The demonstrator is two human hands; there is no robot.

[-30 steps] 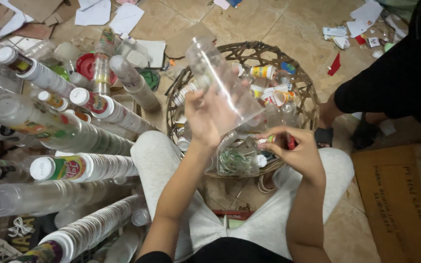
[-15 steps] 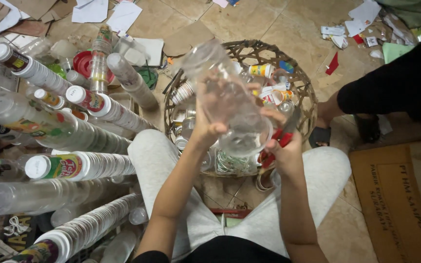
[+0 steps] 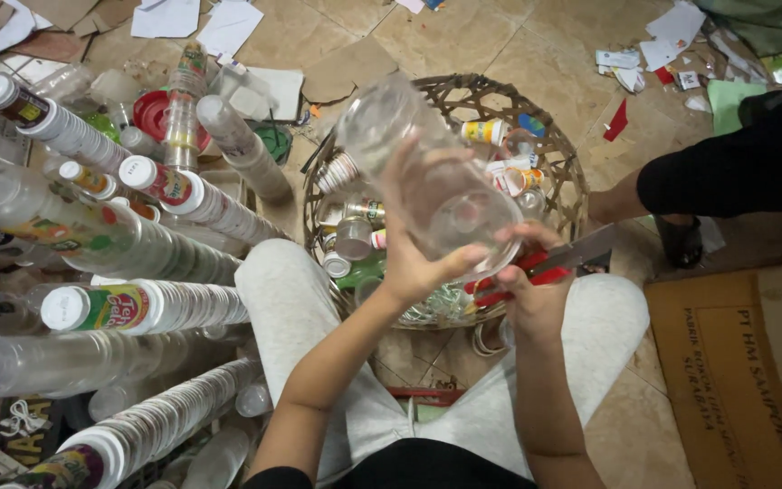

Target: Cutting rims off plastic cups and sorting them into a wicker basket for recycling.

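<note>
Left hand [image 3: 414,258] grips the clear plastic bottle [image 3: 427,177] above the basket [image 3: 565,154]; right hand [image 3: 527,290] clamps red-handled scissors [image 3: 549,263] at its base.

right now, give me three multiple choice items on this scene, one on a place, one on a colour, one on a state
1. Where is the woven basket?
A. on the floor between the person's knees
B. on a shelf
C. on a chair

2. What colour are the handles of the cutter?
A. blue
B. red
C. yellow

3. How is the clear plastic bottle held?
A. lying on the floor
B. standing in the basket
C. lifted over the basket in the left hand

Answers:
1 A, it sits on tiles ahead of the knees.
2 B, red shows in the right hand.
3 C, the left hand's grip wraps it.
</note>
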